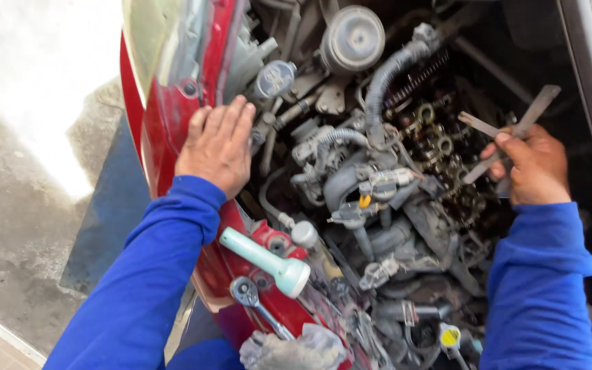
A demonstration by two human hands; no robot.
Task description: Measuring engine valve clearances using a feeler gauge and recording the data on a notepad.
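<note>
Engine bay (392, 205) murky, its lower edge cut off — right hand (532, 168) clenches fanned metal blades (508, 130) above it; left hand (217, 147) flat, grasping nothing, on the red fender (166, 130).

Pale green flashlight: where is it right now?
Head view, lower centre: the pale green flashlight lies on the red body edge beside the left sleeve, just above a ratchet wrench.

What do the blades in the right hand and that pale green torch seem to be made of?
Blades in the right hand: thin, flat, dull grey strips, probably bare steel. Torch: smooth, matte pale green body with no metallic glint, most likely plastic.
</note>
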